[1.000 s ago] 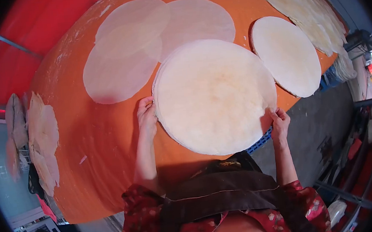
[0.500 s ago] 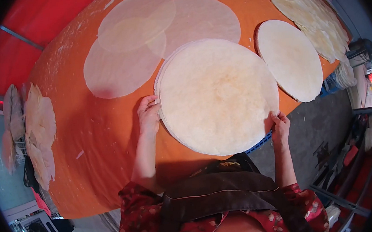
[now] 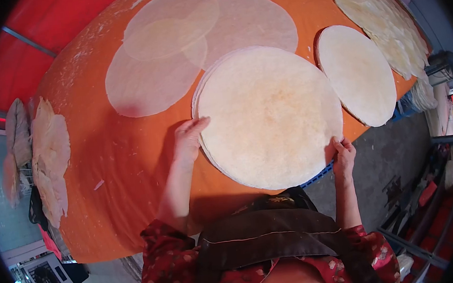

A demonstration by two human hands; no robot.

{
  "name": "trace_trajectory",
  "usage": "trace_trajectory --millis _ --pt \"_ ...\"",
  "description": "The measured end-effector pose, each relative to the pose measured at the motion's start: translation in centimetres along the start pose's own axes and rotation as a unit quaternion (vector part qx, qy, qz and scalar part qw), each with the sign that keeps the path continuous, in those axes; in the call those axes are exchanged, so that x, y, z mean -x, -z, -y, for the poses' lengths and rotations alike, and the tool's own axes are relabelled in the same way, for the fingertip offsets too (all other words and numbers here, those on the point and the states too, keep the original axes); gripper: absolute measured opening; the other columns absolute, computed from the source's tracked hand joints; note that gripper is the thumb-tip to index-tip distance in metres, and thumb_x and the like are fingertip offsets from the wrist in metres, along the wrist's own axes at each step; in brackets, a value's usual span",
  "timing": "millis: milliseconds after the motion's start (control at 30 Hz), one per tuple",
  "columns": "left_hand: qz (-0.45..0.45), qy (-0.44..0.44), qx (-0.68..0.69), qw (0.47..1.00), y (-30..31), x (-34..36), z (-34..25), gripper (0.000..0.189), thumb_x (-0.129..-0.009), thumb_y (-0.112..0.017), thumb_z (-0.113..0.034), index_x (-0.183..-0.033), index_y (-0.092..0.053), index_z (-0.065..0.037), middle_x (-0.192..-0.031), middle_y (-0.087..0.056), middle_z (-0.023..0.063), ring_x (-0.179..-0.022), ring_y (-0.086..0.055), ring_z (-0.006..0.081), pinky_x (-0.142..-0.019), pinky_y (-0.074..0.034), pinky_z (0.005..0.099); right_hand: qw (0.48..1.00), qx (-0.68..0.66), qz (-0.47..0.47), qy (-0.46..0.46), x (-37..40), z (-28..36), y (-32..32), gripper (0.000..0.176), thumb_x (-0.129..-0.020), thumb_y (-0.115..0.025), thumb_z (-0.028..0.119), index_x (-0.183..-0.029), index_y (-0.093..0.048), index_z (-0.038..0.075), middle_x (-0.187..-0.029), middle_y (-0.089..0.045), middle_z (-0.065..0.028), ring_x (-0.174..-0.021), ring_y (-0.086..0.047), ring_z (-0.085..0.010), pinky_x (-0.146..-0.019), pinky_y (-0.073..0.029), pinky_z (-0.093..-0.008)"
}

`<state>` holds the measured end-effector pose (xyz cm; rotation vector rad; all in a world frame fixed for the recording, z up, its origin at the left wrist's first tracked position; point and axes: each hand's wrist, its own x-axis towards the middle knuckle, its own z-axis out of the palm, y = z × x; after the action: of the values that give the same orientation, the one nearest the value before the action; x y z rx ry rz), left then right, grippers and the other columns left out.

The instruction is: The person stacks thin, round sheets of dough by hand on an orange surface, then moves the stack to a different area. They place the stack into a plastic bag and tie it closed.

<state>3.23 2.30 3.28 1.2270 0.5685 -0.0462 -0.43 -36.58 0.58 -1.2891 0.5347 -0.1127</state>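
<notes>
A thick stack of thin round flatbreads [image 3: 270,119] lies in front of me at the near edge of the orange-covered table. My left hand [image 3: 188,136] is closed at the stack's left edge, its fingertips lying over the rim of the top flatbread. At the lower right edge, my right hand [image 3: 343,155] pinches the rim between thumb and fingers. How many layers each hand grips is hidden. Beyond the stack, several thin, see-through round sheets [image 3: 154,83] lie spread out and overlapping.
To the right stands a second round stack [image 3: 358,76]. A long pile of overlapping flatbreads [image 3: 377,18] runs along the far right edge. More flatbread pieces [image 3: 50,162] hang at the left edge of the orange cloth [image 3: 119,205]. Part of a blue crate [image 3: 318,175] shows below the stack.
My left fingers have shifted from the side of the stack up over the top flatbread's rim. My right hand keeps its pinch at nearly the same place. The view has shifted slightly.
</notes>
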Motion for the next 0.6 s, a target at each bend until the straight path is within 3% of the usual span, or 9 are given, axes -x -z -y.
trace_trajectory --millis 100,200,300,400,500,600 --pt "0.003 -0.054 -0.203 0.978 0.6 -0.8 1.7 0.015 -0.076 -0.057 -0.007 -0.085 -0.057 0.004 -0.075 -0.057 0.0039 -0.068 -0.051 0.0084 -0.062 -0.042 0.0231 1.0 -0.002 0.011 0.0 0.4 0.4 -0.2 0.005 -0.078 -0.057 0.006 -0.075 -0.054 0.002 -0.067 -0.054 -0.0005 -0.057 -0.05 -0.0079 -0.052 -0.041 -0.0207" --pt "0.001 -0.081 -0.109 0.991 0.3 -0.2 1.6 0.015 -0.076 -0.058 -0.01 -0.082 -0.057 0.004 -0.074 -0.055 0.0026 -0.067 -0.048 0.0065 -0.061 -0.04 0.0223 0.999 0.019 0.024 0.017 0.1 0.2 -0.1 0.006 -0.078 -0.057 0.006 -0.073 -0.053 0.003 -0.064 -0.052 -0.0001 -0.053 -0.048 -0.0078 -0.049 -0.04 -0.0205" --pt "0.02 -0.071 -0.115 0.991 1.0 -0.7 2.0 0.021 -0.075 -0.06 -0.009 -0.089 -0.053 0.004 -0.076 -0.054 0.0033 -0.067 -0.048 0.007 -0.06 -0.04 0.0223 0.999 0.033 0.014 0.029 0.2 -0.2 -0.4 0.007 -0.078 -0.056 0.006 -0.073 -0.053 0.003 -0.061 -0.051 0.0 -0.05 -0.047 -0.0076 -0.047 -0.038 -0.0203" --pt "-0.034 -0.142 -0.093 0.985 0.3 -0.5 2.4 0.032 -0.073 -0.062 -0.007 -0.099 -0.046 0.002 -0.077 -0.053 0.0037 -0.068 -0.049 0.0078 -0.06 -0.04 0.0216 0.999 0.028 0.017 0.039 0.1 -0.4 -0.3 0.007 -0.078 -0.056 0.006 -0.072 -0.053 0.003 -0.061 -0.052 -0.0002 -0.05 -0.047 -0.0073 -0.046 -0.038 -0.0201" --pt "-0.062 -0.09 -0.12 0.987 0.0 -0.3 1.5 0.043 -0.072 -0.064 -0.006 -0.107 -0.039 0.0 -0.079 -0.053 0.0046 -0.07 -0.05 0.0091 -0.061 -0.041 0.0215 0.999 0.026 0.021 0.035 0.1 -0.4 -0.1 0.008 -0.078 -0.056 0.006 -0.072 -0.053 0.003 -0.061 -0.052 -0.0007 -0.05 -0.047 -0.0071 -0.046 -0.038 -0.0201" --pt "-0.081 -0.098 -0.122 0.984 -0.2 -0.1 1.4 0.039 -0.072 -0.064 -0.007 -0.104 -0.042 0.0 -0.08 -0.054 0.0051 -0.072 -0.051 0.0098 -0.062 -0.042 0.0217 0.999 0.012 0.028 0.034 -0.1 -0.6 0.2 0.008 -0.078 -0.056 0.006 -0.072 -0.052 0.003 -0.063 -0.053 -0.0012 -0.051 -0.048 -0.0072 -0.048 -0.039 -0.0201"
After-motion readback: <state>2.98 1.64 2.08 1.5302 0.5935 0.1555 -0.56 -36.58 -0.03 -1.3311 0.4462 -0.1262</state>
